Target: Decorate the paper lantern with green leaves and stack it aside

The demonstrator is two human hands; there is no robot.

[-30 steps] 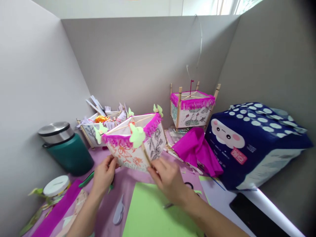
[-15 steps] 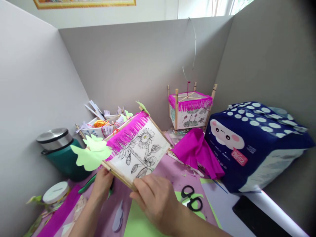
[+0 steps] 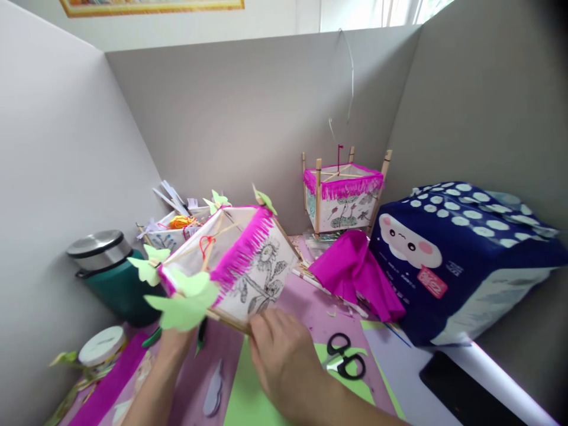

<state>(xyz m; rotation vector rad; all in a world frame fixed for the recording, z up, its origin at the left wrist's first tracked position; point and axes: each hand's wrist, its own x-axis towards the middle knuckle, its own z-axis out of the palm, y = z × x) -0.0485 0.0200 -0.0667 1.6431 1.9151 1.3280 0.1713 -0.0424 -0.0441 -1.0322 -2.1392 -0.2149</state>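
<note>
Both my hands hold a square paper lantern (image 3: 248, 266) above the desk, tilted toward the left. It has a stick frame, a magenta fringe along the top, an ink flower drawing on the side facing me and pale green paper cut-outs at the corners. My left hand (image 3: 175, 340) is under its lower left corner, mostly hidden behind a green cut-out. My right hand (image 3: 284, 355) grips the bottom edge of the frame. Black scissors (image 3: 344, 358) lie on a green paper sheet (image 3: 248, 402) just right of my right hand.
A second fringed lantern (image 3: 341, 192) stands at the back. Crumpled magenta paper (image 3: 355, 272) lies beside a dark blue printed pack (image 3: 457, 254). A teal bin (image 3: 113, 275), a white-lidded jar (image 3: 100, 346), a box of scraps (image 3: 177, 228) and a black phone (image 3: 470, 393) are around; grey partitions enclose the desk.
I have turned the lantern in my hands: it went from upright to tilted left, and its open top now faces me more. The scissors came into view.
</note>
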